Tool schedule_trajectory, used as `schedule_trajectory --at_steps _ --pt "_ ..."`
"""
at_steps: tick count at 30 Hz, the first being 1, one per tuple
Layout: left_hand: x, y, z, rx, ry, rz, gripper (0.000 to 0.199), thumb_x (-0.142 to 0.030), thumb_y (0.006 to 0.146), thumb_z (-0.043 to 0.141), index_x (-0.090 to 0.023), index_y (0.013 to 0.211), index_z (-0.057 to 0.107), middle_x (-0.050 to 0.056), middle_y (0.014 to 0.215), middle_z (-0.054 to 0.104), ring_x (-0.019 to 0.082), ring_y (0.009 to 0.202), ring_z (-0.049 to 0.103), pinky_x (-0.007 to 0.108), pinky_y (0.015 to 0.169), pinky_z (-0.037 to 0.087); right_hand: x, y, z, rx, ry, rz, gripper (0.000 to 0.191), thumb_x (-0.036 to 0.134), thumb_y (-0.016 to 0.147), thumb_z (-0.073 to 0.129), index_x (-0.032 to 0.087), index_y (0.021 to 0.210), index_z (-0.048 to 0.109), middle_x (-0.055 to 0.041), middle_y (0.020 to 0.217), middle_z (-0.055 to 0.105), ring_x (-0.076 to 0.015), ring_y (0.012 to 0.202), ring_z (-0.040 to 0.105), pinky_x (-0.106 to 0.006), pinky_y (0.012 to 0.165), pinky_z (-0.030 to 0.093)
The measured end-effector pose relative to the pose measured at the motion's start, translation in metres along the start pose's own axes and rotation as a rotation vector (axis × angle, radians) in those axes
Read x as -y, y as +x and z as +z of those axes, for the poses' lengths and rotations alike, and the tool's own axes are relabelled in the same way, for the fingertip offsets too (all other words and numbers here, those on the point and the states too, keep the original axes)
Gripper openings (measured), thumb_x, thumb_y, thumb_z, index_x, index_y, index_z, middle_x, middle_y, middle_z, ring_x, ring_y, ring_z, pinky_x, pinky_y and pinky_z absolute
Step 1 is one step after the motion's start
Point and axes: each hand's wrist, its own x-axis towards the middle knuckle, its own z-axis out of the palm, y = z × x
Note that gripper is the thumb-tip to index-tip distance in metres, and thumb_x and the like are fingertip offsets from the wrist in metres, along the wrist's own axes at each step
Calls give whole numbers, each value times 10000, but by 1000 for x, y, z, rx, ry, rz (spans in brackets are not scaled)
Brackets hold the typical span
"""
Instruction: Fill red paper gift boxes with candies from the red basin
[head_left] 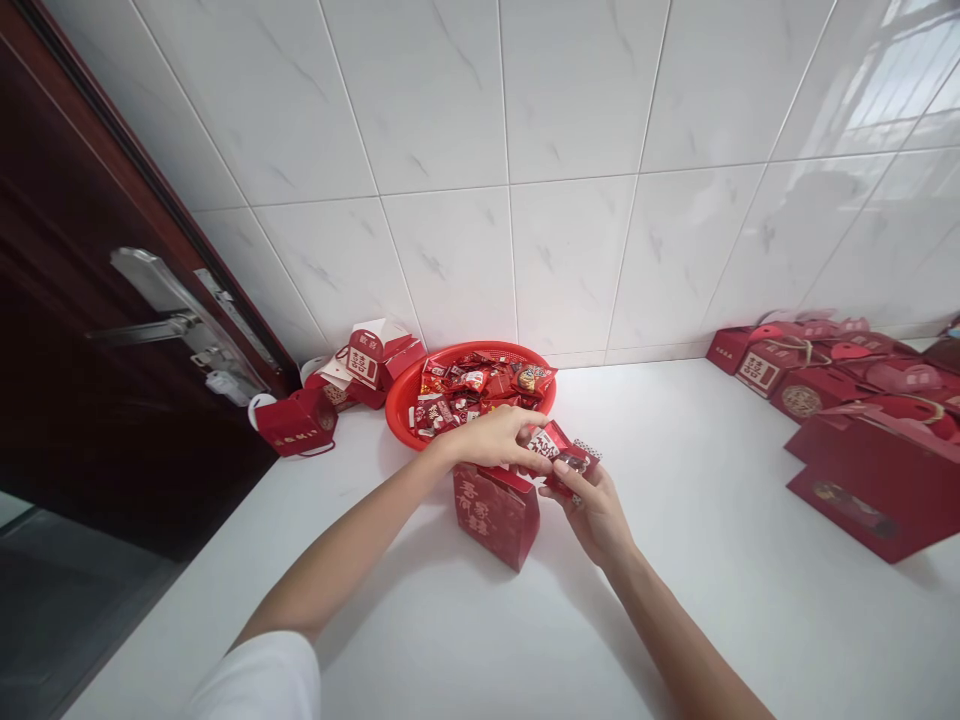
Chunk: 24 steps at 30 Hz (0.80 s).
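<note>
A red plastic basket full of red-wrapped candies stands against the tiled wall. In front of it a red paper box with pale printed characters is upright on the white table. Above the box's right edge, my left hand has its fingers closed on a red and white candy packet. My right hand, just right of the box, holds several small red candy packets between thumb and fingers. The two hands' packets touch or overlap. The box's opening is partly hidden by my left hand.
Red gift boxes and a small red bag lie left of the basket. Many filled red boxes line the right, with a larger red box in front. A dark door with a metal handle is at the left.
</note>
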Motion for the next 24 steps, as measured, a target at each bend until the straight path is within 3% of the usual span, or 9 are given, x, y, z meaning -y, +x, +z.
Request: schedule_trajectory --at_steps 3,7,10,13,19,21,24 --pt "-3 0 4 35 9 1 378 -461 740 746 -219 704 458 -61 588 505 130 522 495 260 491 307 -1 1 -1 -16 4 -9 314 385 663 893 191 873 763 -51 873 732 -172 759 642 -267 613 541" --pt "-6 0 8 94 58 22 276 -427 753 743 -218 797 568 -60 581 541 138 523 514 258 493 319 -3 2 -3 -17 20 30 273 357 664 889 177 819 754 -35 768 698 -147 676 591 -237 524 474" --pt "-4 -2 3 92 83 15 409 -457 764 746 -205 1077 670 -28 677 651 161 623 606 251 567 400 -2 2 -4 -35 62 61 229 343 677 878 177 749 737 -10 700 658 -124 622 553 -220 488 454" --pt "8 -7 -16 -24 35 1 585 -506 820 681 -190 1309 623 36 861 739 195 791 682 260 683 473 -1 2 -4 -100 107 73 232 327 651 887 178 737 731 -23 746 694 -152 686 619 -219 490 479" --pt "58 -17 -71 -395 43 -133 424 -491 800 632 -154 1041 722 71 897 758 214 819 687 272 643 507 -1 3 -5 -157 151 127 305 328 603 905 168 802 740 -88 944 771 -238 909 714 -237 573 559" --pt "72 -17 -79 -402 108 -183 351 -453 779 637 -155 929 745 63 887 766 216 824 688 274 682 516 -2 3 -5 -158 138 126 320 332 597 907 164 815 742 -89 934 771 -244 923 716 -245 588 572" --pt "84 -14 -78 -270 306 -266 304 -375 779 628 -176 963 767 48 1005 776 214 887 695 254 763 504 -2 2 -3 -154 122 112 329 345 583 912 160 791 737 -75 862 764 -231 869 717 -248 577 575"
